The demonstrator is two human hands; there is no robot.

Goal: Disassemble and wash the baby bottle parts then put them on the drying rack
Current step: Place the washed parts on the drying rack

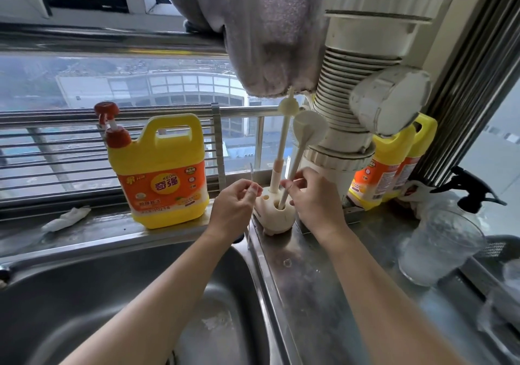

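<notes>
A cream brush holder [274,215] stands on the steel counter just right of the sink. Two long cream brushes stand in it: a taller one [282,145] at the back and one with a round head [308,131] in a front hole. My left hand [233,210] pinches a thin wire-like straw brush [251,174] upright beside the holder. My right hand [315,198] holds the lower handle of the round-headed brush at the holder. A clear plastic cup [439,246] stands on the counter at right.
A yellow dish soap jug [163,173] with a red pump stands on the sill. More yellow bottles [388,167] sit behind a white drain pipe [363,83]. A grey towel [270,35] hangs overhead. The steel sink [98,294] lies below left. A black spray bottle [472,193] is far right.
</notes>
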